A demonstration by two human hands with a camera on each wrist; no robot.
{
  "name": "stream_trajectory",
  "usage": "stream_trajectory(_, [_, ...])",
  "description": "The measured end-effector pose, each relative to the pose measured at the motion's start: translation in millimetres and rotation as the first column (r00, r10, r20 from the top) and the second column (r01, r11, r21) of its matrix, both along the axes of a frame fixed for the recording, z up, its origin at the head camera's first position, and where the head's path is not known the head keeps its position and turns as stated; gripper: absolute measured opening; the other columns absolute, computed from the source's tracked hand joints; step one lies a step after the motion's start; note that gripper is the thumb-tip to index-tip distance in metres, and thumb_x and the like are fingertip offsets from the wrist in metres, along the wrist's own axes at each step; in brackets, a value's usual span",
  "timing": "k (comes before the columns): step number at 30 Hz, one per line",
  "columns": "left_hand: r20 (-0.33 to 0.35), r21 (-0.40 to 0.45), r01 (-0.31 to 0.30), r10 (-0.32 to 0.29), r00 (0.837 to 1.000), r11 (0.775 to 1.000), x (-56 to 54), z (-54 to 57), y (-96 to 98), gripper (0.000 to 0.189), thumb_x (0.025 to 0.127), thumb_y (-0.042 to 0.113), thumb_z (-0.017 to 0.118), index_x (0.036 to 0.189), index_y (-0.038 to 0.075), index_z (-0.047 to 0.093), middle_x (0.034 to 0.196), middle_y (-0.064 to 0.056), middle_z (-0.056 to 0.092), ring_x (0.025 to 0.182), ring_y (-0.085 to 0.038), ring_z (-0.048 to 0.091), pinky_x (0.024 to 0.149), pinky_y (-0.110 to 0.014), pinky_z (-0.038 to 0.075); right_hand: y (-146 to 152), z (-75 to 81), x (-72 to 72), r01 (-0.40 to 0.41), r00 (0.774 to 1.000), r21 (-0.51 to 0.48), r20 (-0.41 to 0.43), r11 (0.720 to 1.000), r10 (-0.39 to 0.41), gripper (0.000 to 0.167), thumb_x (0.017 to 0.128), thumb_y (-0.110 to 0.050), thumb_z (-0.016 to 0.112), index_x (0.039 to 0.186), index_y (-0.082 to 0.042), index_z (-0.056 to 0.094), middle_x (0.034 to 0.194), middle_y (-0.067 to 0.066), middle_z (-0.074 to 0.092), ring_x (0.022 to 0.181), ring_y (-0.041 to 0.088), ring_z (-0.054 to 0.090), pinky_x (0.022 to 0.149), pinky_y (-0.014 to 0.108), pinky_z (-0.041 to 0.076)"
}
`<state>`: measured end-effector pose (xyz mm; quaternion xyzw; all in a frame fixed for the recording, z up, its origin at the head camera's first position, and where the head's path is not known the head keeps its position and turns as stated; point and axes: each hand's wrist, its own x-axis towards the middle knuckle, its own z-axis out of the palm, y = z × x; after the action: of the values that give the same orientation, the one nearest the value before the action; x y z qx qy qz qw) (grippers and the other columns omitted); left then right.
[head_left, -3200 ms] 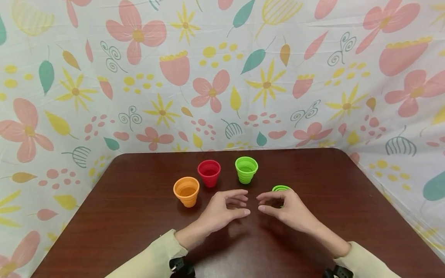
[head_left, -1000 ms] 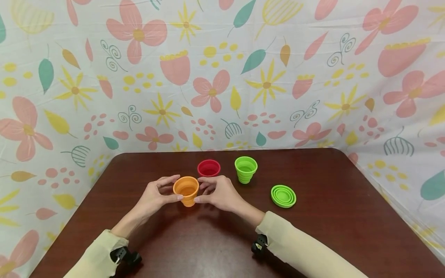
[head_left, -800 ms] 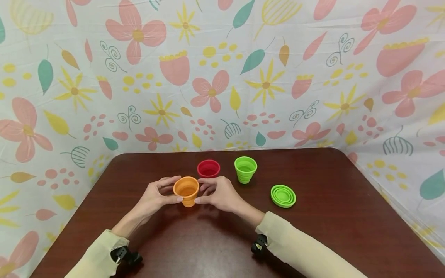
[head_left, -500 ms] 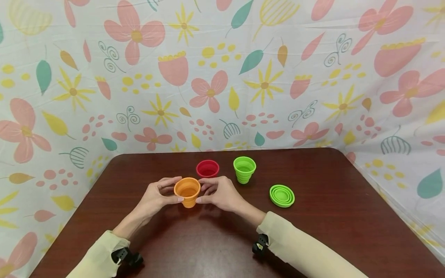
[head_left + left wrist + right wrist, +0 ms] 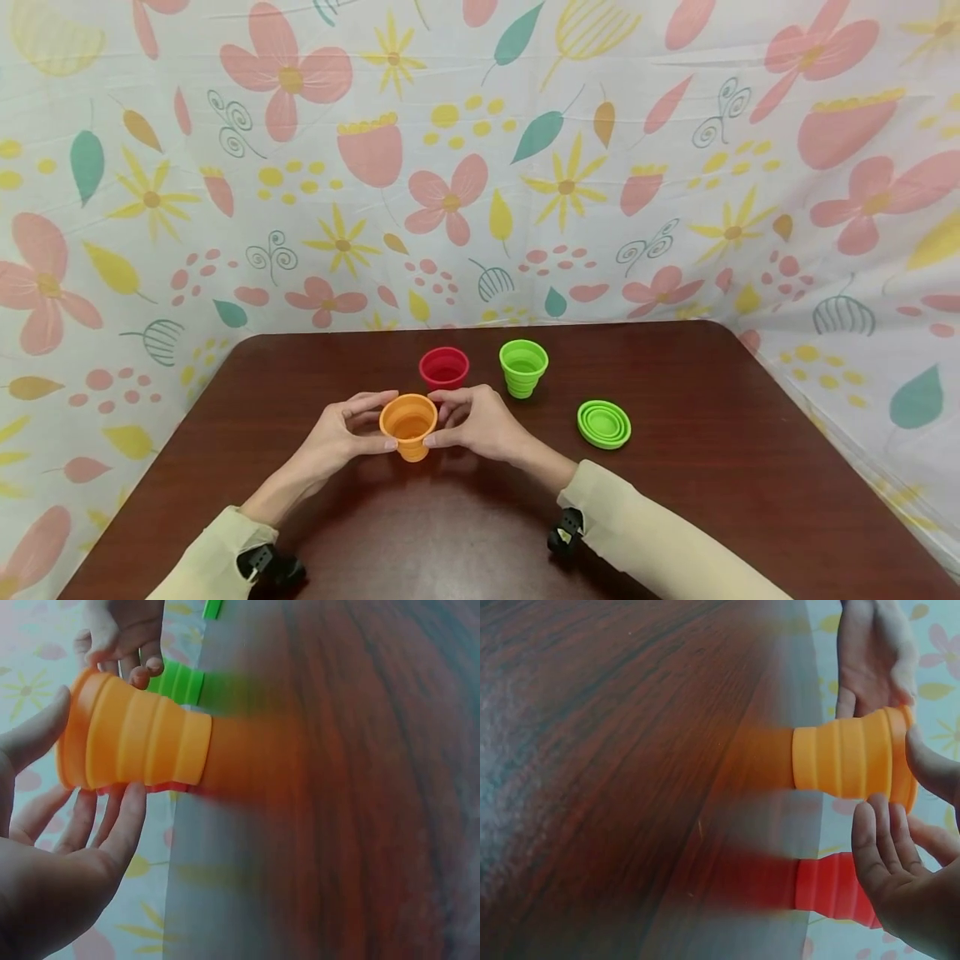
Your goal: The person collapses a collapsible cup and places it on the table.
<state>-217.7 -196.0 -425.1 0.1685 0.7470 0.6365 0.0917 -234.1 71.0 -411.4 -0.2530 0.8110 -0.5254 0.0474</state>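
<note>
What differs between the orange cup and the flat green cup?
Shape: the orange cup is extended, stepped and tapering; the flat green cup is collapsed into concentric rings.
Handling: the orange cup sits between the left grip and right grip; the flat green cup lies untouched on the table.
Shared: round rims, open side up.

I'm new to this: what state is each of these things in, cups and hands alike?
Orange collapsible cup: extended, upright, gripped from both sides
Red collapsible cup: extended, upright, partly hidden
Standing green collapsible cup: extended, upright
Flat green collapsible cup: collapsed, lying on the table
Left hand: holding the orange cup
Right hand: holding the orange cup
</note>
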Motion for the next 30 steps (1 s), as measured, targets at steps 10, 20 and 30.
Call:
stream_trajectory(10, [0.034, -0.021, 0.044, -0.043, 0.998, 0.999, -1.6, -0.5, -1.1, 0.074, 0.085, 0.009, 0.089, 0.152, 0.007, 0.056, 0.149, -0.014, 0.059, 0.131, -0.039, 0.058, 0.101, -0.033, 0.055, 0, -1.5, -1.2, -0.021, 0.999, -0.033, 0.036, 0.999, 0.022, 0.056, 0.078, -0.012, 0.095, 0.128, -0.002, 0.074, 0.103, 0.009, 0.076, 0.087, 0.022, 0.072, 0.077, 0.025, 0.061])
stream_trajectory(20, [0.027, -0.025, 0.057, -0.057, 0.998, 0.998, 3.2, 0.4, 5.8, 0.071, 0.084, 0.009, 0.09, 0.149, 0.01, 0.06, 0.148, -0.014, 0.058, 0.128, -0.04, 0.058, 0.099, -0.037, 0.057, 8, 2.5, 1.5, -0.073, 0.991, -0.085, 0.107, 0.994, 0.082, 0.058, 0.079, -0.005, 0.093, 0.131, 0.001, 0.071, 0.106, 0.016, 0.074, 0.086, 0.023, 0.07, 0.077, 0.027, 0.062])
stream_trajectory(30, [0.028, 0.007, 0.096, -0.096, 0.995, 0.995, 4.2, -2.0, 11.6, 0.074, 0.083, 0.004, 0.088, 0.15, 0.008, 0.058, 0.151, -0.016, 0.055, 0.13, -0.041, 0.057, 0.097, -0.037, 0.059, 18, -0.5, 0.1, -0.16, 0.976, -0.106, 0.132, 0.981, 0.174, 0.065, 0.079, -0.003, 0.092, 0.139, 0.001, 0.066, 0.119, 0.014, 0.073, 0.087, 0.025, 0.069, 0.081, 0.031, 0.063])
